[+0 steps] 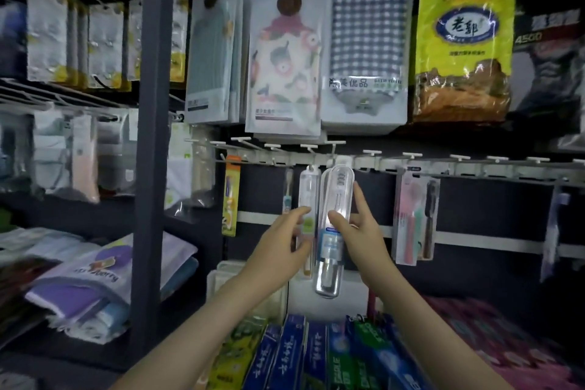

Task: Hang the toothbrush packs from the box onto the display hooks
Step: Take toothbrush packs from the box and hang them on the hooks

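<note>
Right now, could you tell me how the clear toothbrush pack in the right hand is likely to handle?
The clear toothbrush pack looks like a rigid moulded shell, so it is probably stiff. Its glossy plastic may slip in the right hand, which pinches it. Hung on one of the display hooks, it would likely swing when nudged.

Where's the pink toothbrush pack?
In the head view, the pink toothbrush pack hangs from the hook rail, to the right of the right hand and the clear toothbrush pack it holds.
</note>
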The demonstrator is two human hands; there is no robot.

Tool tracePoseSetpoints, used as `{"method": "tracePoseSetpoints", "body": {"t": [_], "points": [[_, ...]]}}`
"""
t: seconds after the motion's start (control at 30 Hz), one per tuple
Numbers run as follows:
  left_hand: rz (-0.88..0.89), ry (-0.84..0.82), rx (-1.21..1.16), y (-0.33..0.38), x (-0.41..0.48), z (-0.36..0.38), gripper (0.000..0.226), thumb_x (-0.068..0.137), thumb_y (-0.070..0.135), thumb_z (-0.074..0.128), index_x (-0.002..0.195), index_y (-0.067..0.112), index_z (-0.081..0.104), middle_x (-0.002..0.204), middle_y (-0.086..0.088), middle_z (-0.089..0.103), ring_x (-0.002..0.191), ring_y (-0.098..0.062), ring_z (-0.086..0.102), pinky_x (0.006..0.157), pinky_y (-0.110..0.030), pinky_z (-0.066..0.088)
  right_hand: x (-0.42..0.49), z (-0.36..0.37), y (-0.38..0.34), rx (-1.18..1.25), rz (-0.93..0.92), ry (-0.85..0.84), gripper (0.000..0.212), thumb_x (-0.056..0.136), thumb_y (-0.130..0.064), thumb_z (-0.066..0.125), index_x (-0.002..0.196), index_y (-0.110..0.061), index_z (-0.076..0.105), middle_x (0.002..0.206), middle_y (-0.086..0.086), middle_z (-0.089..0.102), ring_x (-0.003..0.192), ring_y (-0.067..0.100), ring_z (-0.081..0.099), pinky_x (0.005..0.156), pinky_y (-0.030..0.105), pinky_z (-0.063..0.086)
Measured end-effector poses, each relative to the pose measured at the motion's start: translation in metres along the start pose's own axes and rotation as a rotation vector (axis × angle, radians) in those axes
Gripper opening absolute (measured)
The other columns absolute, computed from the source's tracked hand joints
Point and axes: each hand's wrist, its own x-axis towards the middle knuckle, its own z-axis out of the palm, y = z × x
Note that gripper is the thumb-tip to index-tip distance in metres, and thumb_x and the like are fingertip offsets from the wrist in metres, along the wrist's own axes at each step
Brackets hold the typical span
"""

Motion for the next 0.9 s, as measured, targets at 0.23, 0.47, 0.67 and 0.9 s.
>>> {"method": "tracePoseSetpoints", "body": {"t": [0.23,0.47,0.67,0.9], "points": [[0.067,-0.026,0.106,-0.006,0.022,0.012,0.057,0.098,0.038,0.048,0.149,0.039,0.023,0.143,0.012,0.036,0.126,-0.002,0.039,0.101,-0.023,0.036,0.019,-0.003,0.019,-0.094,0.038,-0.067,0.065,0.096,-0.029,0.054,0.145,-0.046,0.013,0.063,-0.01,0.052,0.049,-0.003,0.045,0.05,0.009,0.036],[0.143,-0.041,0.219,-0.014,0.025,0.032,0.064,0.099,0.036,0.048,0.152,0.034,0.014,0.152,0.014,0.022,0.135,0.001,0.023,0.102,-0.014,0.024,0.024,-0.01,0.02,-0.287,-0.014,-0.097,0.067,0.097,-0.029,0.051,0.145,-0.046,0.007,0.048,-0.012,0.045,0.041,-0.001,0.038,0.043,0.01,0.032],[0.139,-0.06,0.284,-0.018,0.025,0.043,0.076,0.096,0.034,0.054,0.154,0.025,0.005,0.158,0.007,0.016,0.143,-0.007,0.017,0.116,-0.025,0.022,0.017,-0.001,0.038,-0.445,0.016,-0.11,0.076,0.099,-0.032,0.046,0.146,-0.045,-0.013,0.068,-0.005,0.05,0.053,-0.002,0.047,0.051,0.013,0.034],[0.095,-0.082,0.332,-0.02,-0.003,0.061,0.08,0.095,0.021,0.055,0.153,0.017,0.002,0.16,-0.004,0.011,0.147,-0.017,0.011,0.12,-0.033,0.016,-0.028,0.01,0.056,-0.565,0.084,0.003,0.072,0.099,-0.031,0.046,0.151,-0.033,-0.003,0.124,0.007,0.048,0.095,0.02,0.054,0.072,0.031,0.04]]}}
